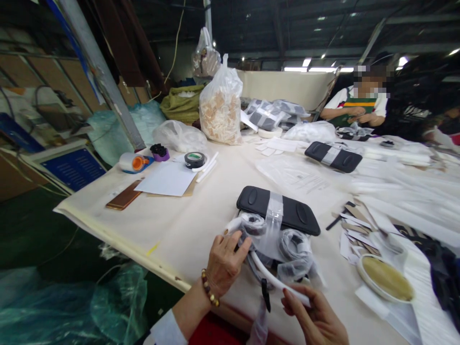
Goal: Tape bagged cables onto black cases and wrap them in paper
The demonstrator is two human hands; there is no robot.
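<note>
My right hand (pixel 316 314) pinches one end of a bendy white tube (pixel 270 277) between thumb and fingers. The tube curves up and left to my left hand (pixel 224 261), whose bent fingers close over its other part beside a plastic-wrapped coil (pixel 252 221). Just beyond lies a black padded piece (pixel 287 213) with two oval marks and a clear band around its middle. A second wrapped coil (pixel 295 247) sits right of the tube. A black strap end (pixel 265 294) hangs below the tube, near the table's front edge.
Another banded black piece (pixel 333 156) lies farther back. At left are a phone (pixel 124 195), white paper (pixel 167 178) and black tape (pixel 195 159). Card strips (pixel 357 230) and a round tin (pixel 386 278) lie right. A co-worker (pixel 359 105) sits across the table.
</note>
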